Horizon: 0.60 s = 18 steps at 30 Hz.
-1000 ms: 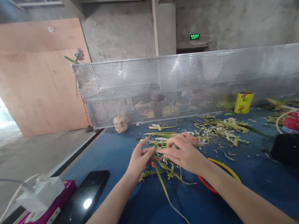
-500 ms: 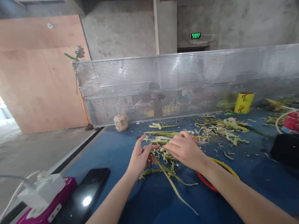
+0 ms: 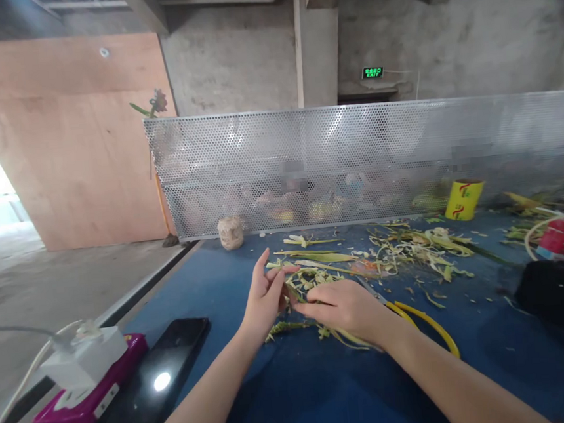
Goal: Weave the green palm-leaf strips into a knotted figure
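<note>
My left hand (image 3: 266, 297) is left of centre above the blue table, thumb and fingers closed on a thin green plant stem (image 3: 293, 295). Its forefinger points upward. My right hand (image 3: 342, 306) meets it from the right, thumb and forefinger pinched at the same stem. Its other fingers are curled, and what lies inside them is hidden. Below the hands lie a pale green leaf strip (image 3: 350, 341) and a knobbly green sprig (image 3: 285, 328). Chopped green bits (image 3: 320, 275) are piled just behind. Yellow-handled scissors (image 3: 440, 329) lie partly under my right forearm.
A black phone (image 3: 144, 388) and a purple power strip (image 3: 98, 402) with a white plug lie at left. Plant scraps (image 3: 414, 249) spread at the back right. A yellow roll (image 3: 464, 199), a wrapped pale lump (image 3: 230, 233) and a black object (image 3: 548, 293) stand around. A perforated metal screen (image 3: 257, 148) borders the far edge.
My right hand has moved down and toward me, its fingers more curled. The long strip that hung toward me below the hands no longer shows there. My left hand stays nearly in place.
</note>
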{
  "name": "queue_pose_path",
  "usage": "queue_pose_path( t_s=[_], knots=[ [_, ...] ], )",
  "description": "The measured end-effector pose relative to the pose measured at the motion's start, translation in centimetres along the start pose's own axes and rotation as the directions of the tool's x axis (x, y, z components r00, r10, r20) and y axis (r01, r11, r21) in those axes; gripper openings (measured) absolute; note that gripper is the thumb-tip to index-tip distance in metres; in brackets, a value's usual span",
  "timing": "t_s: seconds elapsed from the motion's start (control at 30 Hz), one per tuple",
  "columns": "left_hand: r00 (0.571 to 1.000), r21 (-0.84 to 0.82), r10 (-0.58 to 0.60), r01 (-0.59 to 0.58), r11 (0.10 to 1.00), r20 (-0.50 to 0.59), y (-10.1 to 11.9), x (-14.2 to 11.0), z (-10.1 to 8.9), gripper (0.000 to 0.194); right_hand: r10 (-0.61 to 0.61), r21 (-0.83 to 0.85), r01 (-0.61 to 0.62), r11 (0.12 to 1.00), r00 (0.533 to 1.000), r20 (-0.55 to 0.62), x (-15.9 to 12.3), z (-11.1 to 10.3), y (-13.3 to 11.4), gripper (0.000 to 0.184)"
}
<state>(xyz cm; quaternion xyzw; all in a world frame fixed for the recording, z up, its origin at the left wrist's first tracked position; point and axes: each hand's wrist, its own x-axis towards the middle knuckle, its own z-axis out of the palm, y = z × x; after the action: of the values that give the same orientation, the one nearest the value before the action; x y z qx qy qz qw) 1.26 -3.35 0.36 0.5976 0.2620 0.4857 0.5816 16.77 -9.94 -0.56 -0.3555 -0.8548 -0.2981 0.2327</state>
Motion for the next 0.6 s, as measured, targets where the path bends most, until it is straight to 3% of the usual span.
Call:
queue_pose_path(
  t_s=[0.23,0.4,0.6],
  knots=[
    [0.991,0.054,-0.042,0.049,0.997,-0.128,0.19,0.59,-0.84,0.078,0.031,0.042,-0.028,0.999,0.997,-0.068,-0.27,0.40,0.05,0.020],
    [0.985,0.124,-0.128,0.142,0.982,-0.112,0.17,0.37,-0.76,0.073,0.083,0.162,-0.086,0.983,0.996,0.023,-0.27,0.08,-0.29,0.021],
    [0.988,0.191,-0.099,0.121,0.974,-0.120,-0.07,0.56,-0.87,0.071,0.107,0.226,-0.123,0.966,0.991,0.082,-0.14,-0.05,-0.59,0.021]
  ],
)
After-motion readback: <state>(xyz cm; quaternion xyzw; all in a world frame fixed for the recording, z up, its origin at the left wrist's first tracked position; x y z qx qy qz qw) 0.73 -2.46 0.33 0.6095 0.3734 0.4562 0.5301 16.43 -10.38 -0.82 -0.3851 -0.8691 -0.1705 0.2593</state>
